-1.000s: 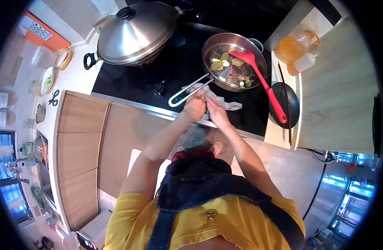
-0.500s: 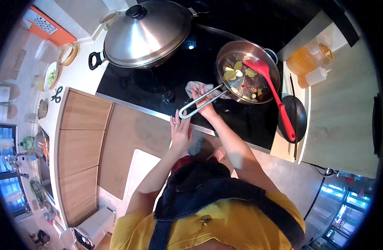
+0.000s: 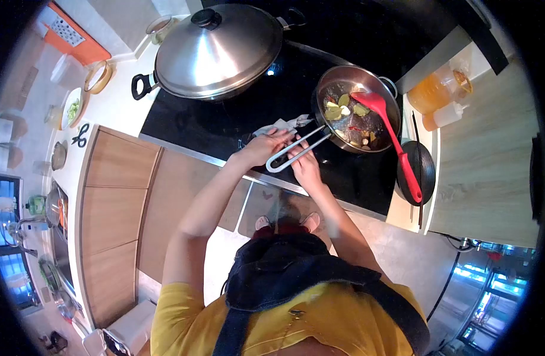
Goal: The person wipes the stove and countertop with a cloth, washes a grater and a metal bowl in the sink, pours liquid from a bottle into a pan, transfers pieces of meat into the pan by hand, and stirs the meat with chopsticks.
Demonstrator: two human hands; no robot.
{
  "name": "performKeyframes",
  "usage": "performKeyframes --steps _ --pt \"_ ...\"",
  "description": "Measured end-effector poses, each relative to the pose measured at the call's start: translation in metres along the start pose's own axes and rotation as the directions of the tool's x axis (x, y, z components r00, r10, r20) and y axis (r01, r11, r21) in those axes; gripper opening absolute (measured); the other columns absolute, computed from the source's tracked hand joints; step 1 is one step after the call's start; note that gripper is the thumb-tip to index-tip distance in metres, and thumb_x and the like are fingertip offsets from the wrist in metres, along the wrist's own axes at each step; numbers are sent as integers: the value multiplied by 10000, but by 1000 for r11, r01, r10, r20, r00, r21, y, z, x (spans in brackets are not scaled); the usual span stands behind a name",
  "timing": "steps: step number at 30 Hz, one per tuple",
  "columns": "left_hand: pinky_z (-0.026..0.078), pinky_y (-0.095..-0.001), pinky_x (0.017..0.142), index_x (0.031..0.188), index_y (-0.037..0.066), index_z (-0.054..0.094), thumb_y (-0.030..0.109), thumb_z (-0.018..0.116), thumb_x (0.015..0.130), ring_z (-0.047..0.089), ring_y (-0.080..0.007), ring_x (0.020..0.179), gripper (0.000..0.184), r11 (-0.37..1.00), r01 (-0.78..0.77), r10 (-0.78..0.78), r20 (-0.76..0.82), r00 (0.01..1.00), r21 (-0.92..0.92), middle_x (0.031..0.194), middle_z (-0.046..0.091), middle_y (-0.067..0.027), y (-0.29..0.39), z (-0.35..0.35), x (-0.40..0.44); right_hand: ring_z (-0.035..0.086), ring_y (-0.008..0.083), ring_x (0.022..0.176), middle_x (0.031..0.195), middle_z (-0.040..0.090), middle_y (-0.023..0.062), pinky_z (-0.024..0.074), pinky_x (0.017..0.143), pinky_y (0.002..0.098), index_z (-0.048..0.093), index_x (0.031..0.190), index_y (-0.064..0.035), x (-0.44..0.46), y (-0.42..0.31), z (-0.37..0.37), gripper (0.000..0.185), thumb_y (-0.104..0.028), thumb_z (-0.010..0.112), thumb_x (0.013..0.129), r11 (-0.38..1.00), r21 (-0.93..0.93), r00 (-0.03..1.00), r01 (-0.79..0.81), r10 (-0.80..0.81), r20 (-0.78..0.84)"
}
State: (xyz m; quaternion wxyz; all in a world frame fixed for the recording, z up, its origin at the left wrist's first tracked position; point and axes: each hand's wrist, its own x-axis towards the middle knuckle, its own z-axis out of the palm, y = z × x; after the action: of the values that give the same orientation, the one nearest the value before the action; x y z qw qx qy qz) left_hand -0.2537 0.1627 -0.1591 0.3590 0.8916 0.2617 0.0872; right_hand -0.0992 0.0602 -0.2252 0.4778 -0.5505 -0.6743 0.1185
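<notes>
On the black cooktop, a pale cloth (image 3: 300,121) lies bunched beside the pan handle. My left hand (image 3: 265,148) reaches over the front edge with its fingers on this cloth, partly covering it. Close by, my right hand (image 3: 307,169) is under and beside the long metal handle loop, fingers apart, the tips partly hidden by the handle. The steel pan (image 3: 393,127) holds dark liquid, bay leaves (image 3: 361,110), pale garlic-like pieces and red bits. A red spatula (image 3: 393,136) rests in it, its handle leaning over the rim.
A large lidded wok (image 3: 216,56) stands on the cooktop (image 3: 225,121) at the back left. To the right are a black round dish (image 3: 425,163) with dark chopsticks across it, and a jug of amber liquid (image 3: 430,92). Black scissors (image 3: 80,135) lie on the left counter.
My left hand has moved from the cooktop's front edge up onto the cloth. My right hand has drawn back from the cloth, towards me and right. The camera view has shifted slightly.
</notes>
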Motion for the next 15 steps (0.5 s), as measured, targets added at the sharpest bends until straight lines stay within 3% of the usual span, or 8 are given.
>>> performKeyframes --steps 2,4,6,9,12,15 --pt "216 -416 1063 1347 214 313 323 338 928 210 -355 1297 434 957 -9 -62 237 970 288 1415 249 -98 -34 11 20 445 354 1151 1075 584 156 353 962 420 627 939 -3 -20 -35 -38 167 -12 570 782 997 -64 999 -46 46 -2" --pt "161 -429 1075 1379 198 229 333 315 929 119 -314 1330 478 933 24 -147 319 936 360 1453 131 -78 -36 -1 39 425 346 1173 1092 578 155 348 967 419 628 935 -1 -49 -42 -65 167 -10 574 777 976 -205 998 -68 68 -5" --pt "107 -432 1083 1388 159 196 324 292 931 32 -283 1347 495 925 -3 -140 350 926 379 1468 55 -59 -49 -12 61 395 347 1197 1135 551 167 357 964 410 613 955 17 -73 -39 -80 182 -25 562 786 919 -290 958 -268 286 19" --pt "120 -423 1082 1390 151 176 233 317 922 51 -277 1346 496 901 -120 -23 324 946 416 1465 80 -65 -80 -16 108 392 364 1190 1170 519 176 320 989 456 578 1007 15 -86 -20 -82 222 -29 542 793 913 -360 969 -193 235 76" --pt "141 -425 1074 1390 152 174 174 335 905 77 -279 1341 512 915 -42 -24 158 987 402 1463 84 -71 -100 -12 159 395 382 1175 1179 485 182 281 1008 495 526 1077 -5 -78 -23 -78 290 -23 536 787 897 -413 961 -158 236 144" --pt "119 -422 1075 1385 181 210 175 348 898 79 -258 1344 507 881 1 -60 110 992 474 1468 76 -28 -87 -20 201 331 390 1215 1222 426 202 264 1011 516 510 1106 -10 -77 -20 -83 318 -18 511 788 901 -410 946 -145 247 210"
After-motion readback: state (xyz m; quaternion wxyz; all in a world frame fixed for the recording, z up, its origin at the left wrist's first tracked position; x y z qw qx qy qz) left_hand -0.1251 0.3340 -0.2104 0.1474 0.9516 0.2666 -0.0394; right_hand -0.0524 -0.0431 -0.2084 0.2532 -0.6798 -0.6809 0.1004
